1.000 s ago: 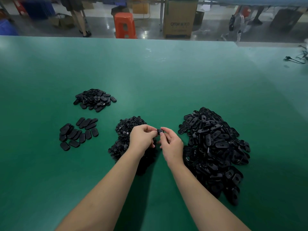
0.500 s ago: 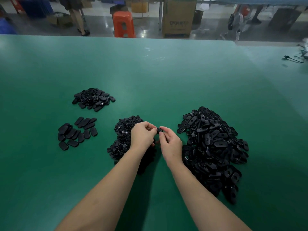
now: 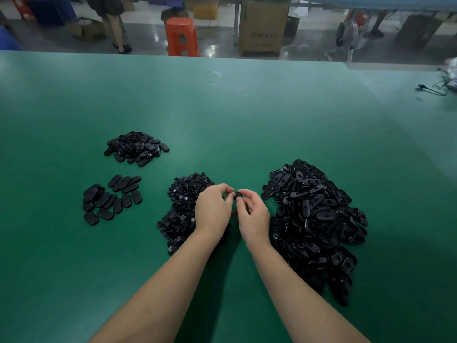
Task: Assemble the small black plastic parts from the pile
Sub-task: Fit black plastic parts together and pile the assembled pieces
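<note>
- Black flat ovals [image 3: 112, 199] far left, w/ a small heap [image 3: 137, 148] behind: prob. finished, kept apart.
- Round-bit pile [image 3: 184, 209] beside left hand [image 3: 214, 210]; fingers curled, pinching small part [image 3: 238, 195].
- Right hand [image 3: 253, 216] pinches it too, prob. pressing halves together.
- Big shell pile [image 3: 316, 219] close right.

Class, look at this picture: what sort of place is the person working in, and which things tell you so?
Probably a factory or workshop assembly bench. A long green table carries sorted heaps of identical black plastic parts, and cardboard boxes and an orange stool stand on the bare floor behind it.
</note>
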### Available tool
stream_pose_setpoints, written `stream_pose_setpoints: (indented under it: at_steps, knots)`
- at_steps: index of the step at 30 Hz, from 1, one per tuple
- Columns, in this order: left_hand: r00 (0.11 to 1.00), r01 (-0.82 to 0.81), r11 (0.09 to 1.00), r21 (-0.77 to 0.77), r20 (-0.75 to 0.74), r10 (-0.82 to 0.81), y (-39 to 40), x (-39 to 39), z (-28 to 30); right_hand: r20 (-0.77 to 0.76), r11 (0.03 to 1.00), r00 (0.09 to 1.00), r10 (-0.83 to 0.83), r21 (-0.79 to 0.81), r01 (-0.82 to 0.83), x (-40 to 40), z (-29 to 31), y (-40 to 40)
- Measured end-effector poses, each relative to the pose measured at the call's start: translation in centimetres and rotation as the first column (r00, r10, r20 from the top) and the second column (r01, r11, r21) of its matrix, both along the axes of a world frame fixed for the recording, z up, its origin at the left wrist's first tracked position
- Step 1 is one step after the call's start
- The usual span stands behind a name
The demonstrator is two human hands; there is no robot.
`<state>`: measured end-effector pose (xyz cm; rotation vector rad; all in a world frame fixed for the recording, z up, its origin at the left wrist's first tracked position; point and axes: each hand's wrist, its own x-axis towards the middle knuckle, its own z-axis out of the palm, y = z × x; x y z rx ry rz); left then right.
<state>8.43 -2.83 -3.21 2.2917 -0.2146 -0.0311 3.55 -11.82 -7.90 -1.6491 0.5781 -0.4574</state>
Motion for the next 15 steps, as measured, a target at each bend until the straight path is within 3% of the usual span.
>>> stream_pose_setpoints:
  at_steps: [7,11,15]
  knots:
    - [0.971,0.22,0.959,0.179,0.056,-0.233,-0.9,-1.4,-0.3,0.069,0.989,0.997,-0.038,0.145,0.028,0.1,-0.2,-0.2]
    - [0.972,0.225,0.966,0.123,0.041,-0.232,-0.7,-1.2,-0.5,0.074,0.987,0.996,-0.058,0.153,0.046,0.3,-0.2,-0.2]
    - [0.99,0.137,0.989,-0.048,-0.035,-0.139,-0.1,-0.3,-0.3,0.07,0.99,0.997,-0.037,0.139,0.027,0.4,-0.2,-0.2]
